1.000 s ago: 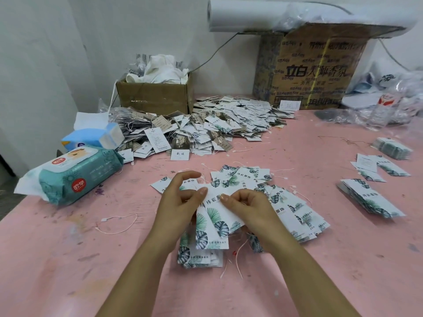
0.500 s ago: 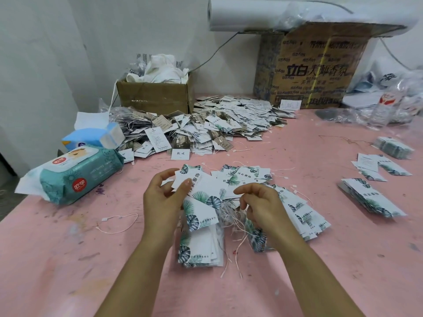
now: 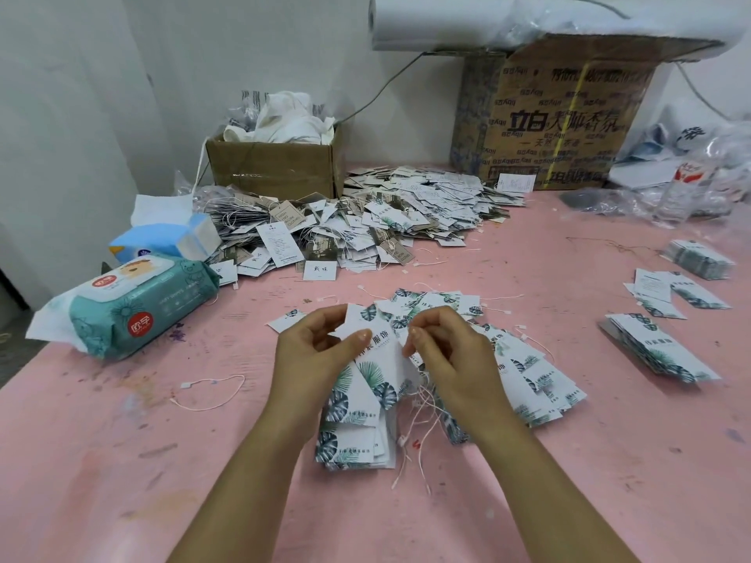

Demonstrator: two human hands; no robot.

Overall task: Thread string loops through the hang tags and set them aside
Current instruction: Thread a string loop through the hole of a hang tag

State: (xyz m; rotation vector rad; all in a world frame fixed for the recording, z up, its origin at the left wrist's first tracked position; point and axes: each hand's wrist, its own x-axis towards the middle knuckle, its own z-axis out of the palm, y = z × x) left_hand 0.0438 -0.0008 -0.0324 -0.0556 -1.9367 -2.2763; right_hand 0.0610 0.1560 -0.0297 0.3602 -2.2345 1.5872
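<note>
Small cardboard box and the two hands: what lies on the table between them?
Head view: a heap of strung tags lies by the small cardboard box, then one lone white card, then mostly bare pink table before the left hand and right hand.

Left hand (image 3: 315,355) swung its white leaf-printed paper hang tag (image 3: 376,373) toward 3 o'clock; right hand (image 3: 451,355) slid off the thin white strings (image 3: 423,402) toward 9 o'clock, fingertips (image 3: 415,338) pinched beside the tag.
</note>
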